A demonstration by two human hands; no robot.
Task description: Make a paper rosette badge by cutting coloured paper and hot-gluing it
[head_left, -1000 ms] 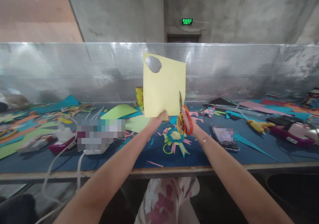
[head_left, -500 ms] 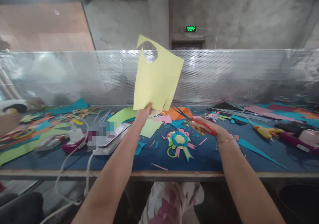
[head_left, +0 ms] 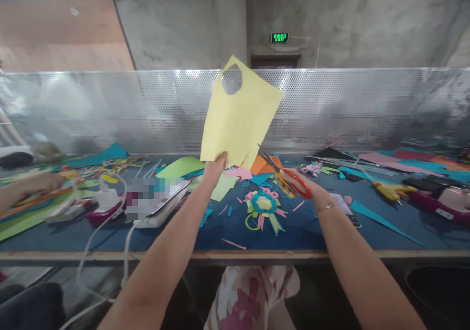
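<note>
My left hand [head_left: 216,167] pinches a yellow sheet of paper [head_left: 240,119] by its lower edge and holds it upright above the table. A rounded hole is cut near the sheet's top corner, and a slit shows at the lower right edge. In my right hand [head_left: 299,185] is a pair of scissors [head_left: 271,162] with red and yellow handles, blades a little apart, their tips close to the sheet's lower right edge. Below, a paper rosette [head_left: 265,205] in blue, yellow and pink lies on the table among small scraps.
A tablet [head_left: 165,200] on a white box lies left, with white cables hanging over the table edge. A phone [head_left: 345,206] and a yellow glue gun [head_left: 392,191] lie right. Another person's hand [head_left: 40,185] reaches over coloured paper at far left.
The yellow sheet has tilted and shifted right. The scissors have risen nearer its lower right edge. Another person's hand has come in at the far left.
</note>
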